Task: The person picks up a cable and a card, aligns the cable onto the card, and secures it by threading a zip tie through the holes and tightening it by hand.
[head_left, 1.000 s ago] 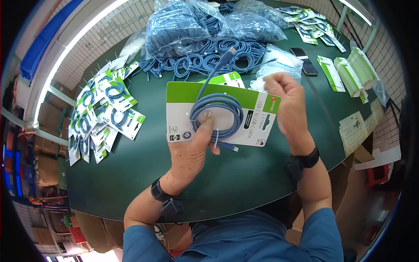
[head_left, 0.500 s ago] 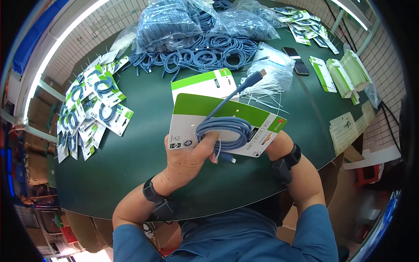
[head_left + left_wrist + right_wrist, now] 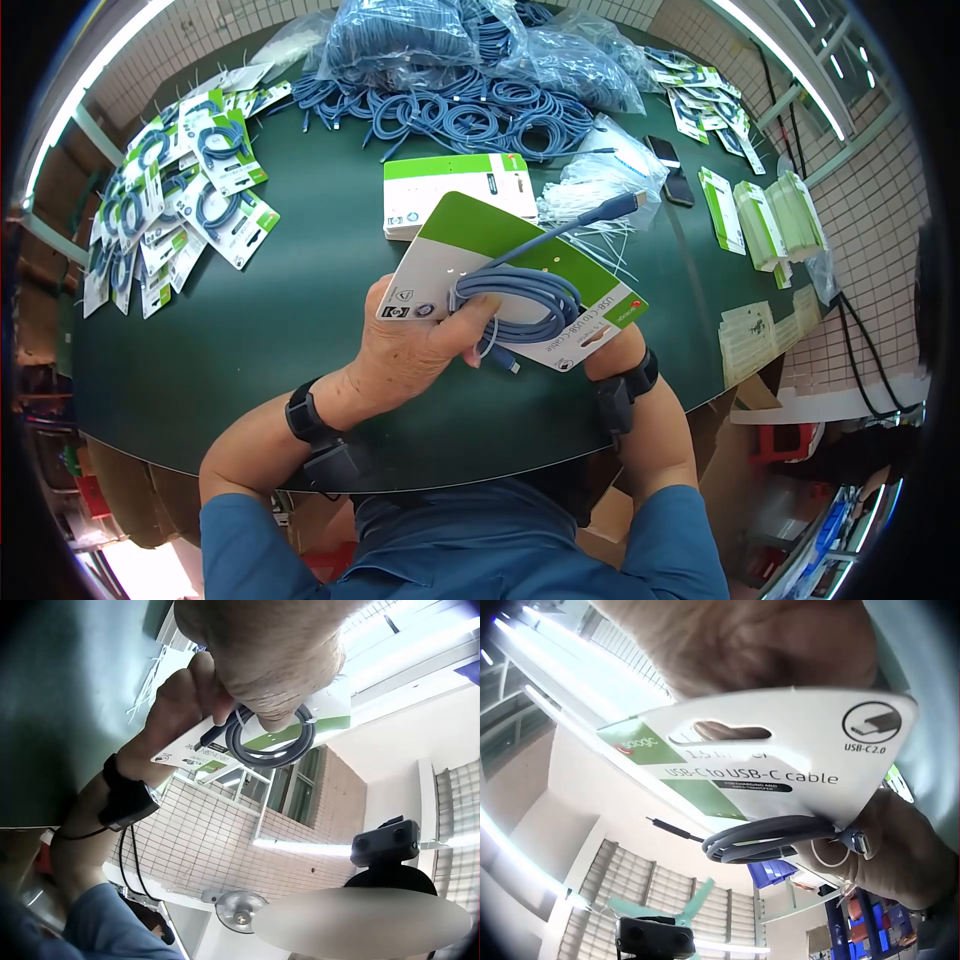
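Note:
My left hand (image 3: 400,350) holds a green-and-white backing card (image 3: 462,228), its thumb pressing a coiled blue USB-C cable (image 3: 530,290) against the front. A thin white cable tie (image 3: 489,338) loops round the coil near the thumb. One plug end (image 3: 612,208) sticks out past the card's upper edge. My right hand (image 3: 617,355) is behind the card's right end, its fingers hidden in the head view. From the left wrist, the right hand's fingers (image 3: 196,686) show bent close behind the card; I cannot tell what they grip.
A stack of blank cards (image 3: 425,200) lies beyond my hands, beside loose white cable ties (image 3: 600,240) and their bag (image 3: 625,165). Coiled cables (image 3: 480,125) and filled plastic bags (image 3: 400,45) lie at the back. Carded cables (image 3: 210,210) are heaped at left; more cards (image 3: 765,230) stand at right.
My right hand has come down from beside the card to behind its right end. The card has tilted, its right end dropping, and the view has shifted, uncovering the card stack.

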Motion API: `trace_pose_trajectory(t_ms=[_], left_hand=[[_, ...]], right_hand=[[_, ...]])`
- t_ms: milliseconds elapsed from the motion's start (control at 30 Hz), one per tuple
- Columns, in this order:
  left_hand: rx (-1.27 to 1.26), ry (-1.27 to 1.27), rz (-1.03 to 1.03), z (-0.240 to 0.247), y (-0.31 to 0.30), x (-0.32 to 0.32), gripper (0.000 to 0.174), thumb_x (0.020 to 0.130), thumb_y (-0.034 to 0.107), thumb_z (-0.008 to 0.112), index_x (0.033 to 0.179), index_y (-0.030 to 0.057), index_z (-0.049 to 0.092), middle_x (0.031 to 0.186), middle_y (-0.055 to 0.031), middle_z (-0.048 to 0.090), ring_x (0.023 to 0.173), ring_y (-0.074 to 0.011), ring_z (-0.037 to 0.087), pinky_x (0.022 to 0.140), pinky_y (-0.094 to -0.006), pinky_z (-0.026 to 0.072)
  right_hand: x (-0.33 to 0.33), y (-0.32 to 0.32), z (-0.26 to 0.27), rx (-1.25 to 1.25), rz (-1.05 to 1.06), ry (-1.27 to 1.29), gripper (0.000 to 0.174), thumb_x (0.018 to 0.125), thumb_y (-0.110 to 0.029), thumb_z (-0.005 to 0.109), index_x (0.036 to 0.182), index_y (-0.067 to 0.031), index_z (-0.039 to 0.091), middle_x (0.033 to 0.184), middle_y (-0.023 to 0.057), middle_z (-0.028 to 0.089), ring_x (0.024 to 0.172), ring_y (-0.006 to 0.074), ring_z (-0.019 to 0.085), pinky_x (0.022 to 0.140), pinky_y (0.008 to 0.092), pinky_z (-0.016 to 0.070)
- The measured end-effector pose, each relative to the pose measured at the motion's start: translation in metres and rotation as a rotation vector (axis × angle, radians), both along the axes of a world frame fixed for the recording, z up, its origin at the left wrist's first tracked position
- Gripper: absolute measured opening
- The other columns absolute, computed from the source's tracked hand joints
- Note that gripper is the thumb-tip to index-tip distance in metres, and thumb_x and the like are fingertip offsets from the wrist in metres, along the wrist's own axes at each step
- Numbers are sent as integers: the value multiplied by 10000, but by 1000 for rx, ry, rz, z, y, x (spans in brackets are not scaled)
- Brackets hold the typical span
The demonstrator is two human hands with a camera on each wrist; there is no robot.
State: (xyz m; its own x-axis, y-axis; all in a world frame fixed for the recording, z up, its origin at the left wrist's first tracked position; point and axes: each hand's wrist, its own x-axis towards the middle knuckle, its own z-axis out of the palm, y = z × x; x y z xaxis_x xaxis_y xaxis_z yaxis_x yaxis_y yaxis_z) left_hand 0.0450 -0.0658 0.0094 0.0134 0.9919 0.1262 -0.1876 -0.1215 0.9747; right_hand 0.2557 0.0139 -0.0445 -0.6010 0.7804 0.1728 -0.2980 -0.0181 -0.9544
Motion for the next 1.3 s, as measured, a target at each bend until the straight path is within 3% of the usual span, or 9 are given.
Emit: trace_pose_trajectory(t_ms=[100, 267, 367, 500, 800, 933, 1000, 1233, 1300], left_hand=[[-13, -2, -6, 1, -1, 0, 207, 947, 65, 771, 1110, -48, 712, 866, -59, 755, 589, -88, 673, 517, -250, 556], [-32, -3, -19, 3, -1, -1, 209, 955, 75, 771, 1117, -46, 718, 894, -60, 763, 613, -93, 684, 533, -247, 563], [-58, -15, -51, 2, 3, -4, 223, 964, 79, 768, 1144, -42, 716, 944, -74, 764, 683, -109, 704, 556, -254, 579], [-133, -117, -112, 3, 7, -4, 281, 983, 72, 751, 1237, -30, 689, 1071, -108, 752, 866, -157, 735, 614, -283, 623], [-262, -392, -177, -7, 10, -5, 439, 997, -15, 698, 1416, -18, 569, 1241, -177, 720, 1085, -287, 755, 787, -376, 709], [-235, -372, -198, -10, 11, -8, 436, 1001, -9, 700, 1418, -21, 574, 1239, -173, 714, 1123, -297, 739, 857, -407, 701], [-221, -361, -208, -10, 11, -8, 434, 1003, -5, 703, 1418, -21, 577, 1235, -168, 711, 1137, -299, 731, 880, -419, 697], [254, 271, -299, -32, 26, -26, 178, 950, -41, 752, 1125, -16, 742, 1151, -163, 739, 988, -242, 762, 917, -401, 664], [245, 198, -280, -30, 27, -23, 134, 943, -37, 763, 1074, -13, 753, 1130, -157, 740, 969, -229, 760, 908, -385, 656]], right_hand=[[-8, 15, 44, 796, -50, -207, 351, 981, -210, 776, 1241, 7, 685, 1085, 55, 763, 893, 167, 739, 796, 303, 621], [-15, 19, 31, 1081, -274, -323, 294, 980, -222, 785, 1149, 5, 705, 1038, 44, 757, 821, 131, 721, 717, 276, 594], [-16, 17, 22, 126, -24, -44, 273, 991, -237, 778, 1102, 3, 710, 987, 39, 754, 784, 75, 689, 661, 244, 558], [-11, 31, 32, 276, -27, -456, 309, 876, -159, 851, 1126, -19, 736, 1049, 62, 752, 888, 116, 701, 764, 284, 579], [-11, 43, 3, 494, -5, -280, 311, 902, -145, 823, 1164, -11, 725, 1065, 51, 752, 910, 106, 696, 776, 275, 576], [-14, 40, 8, 484, -155, -378, 191, 1005, -177, 764, 942, -31, 658, 860, 2, 711, 750, 29, 615, 612, 221, 511], [-12, 35, 21, 120, -89, -265, 168, 1007, -156, 754, 939, -36, 658, 836, 12, 696, 728, 40, 611, 608, 226, 505], [-2, 31, 43, -86, 54, -71, 107, 1013, -49, 690, 940, 5, 634, 941, 88, 683, 677, 88, 605, 614, 216, 486], [-1, 23, 52, -67, 85, 16, 139, 1012, -31, 673, 893, -5, 605, 916, 88, 664, 663, 73, 578, 591, 210, 460]])
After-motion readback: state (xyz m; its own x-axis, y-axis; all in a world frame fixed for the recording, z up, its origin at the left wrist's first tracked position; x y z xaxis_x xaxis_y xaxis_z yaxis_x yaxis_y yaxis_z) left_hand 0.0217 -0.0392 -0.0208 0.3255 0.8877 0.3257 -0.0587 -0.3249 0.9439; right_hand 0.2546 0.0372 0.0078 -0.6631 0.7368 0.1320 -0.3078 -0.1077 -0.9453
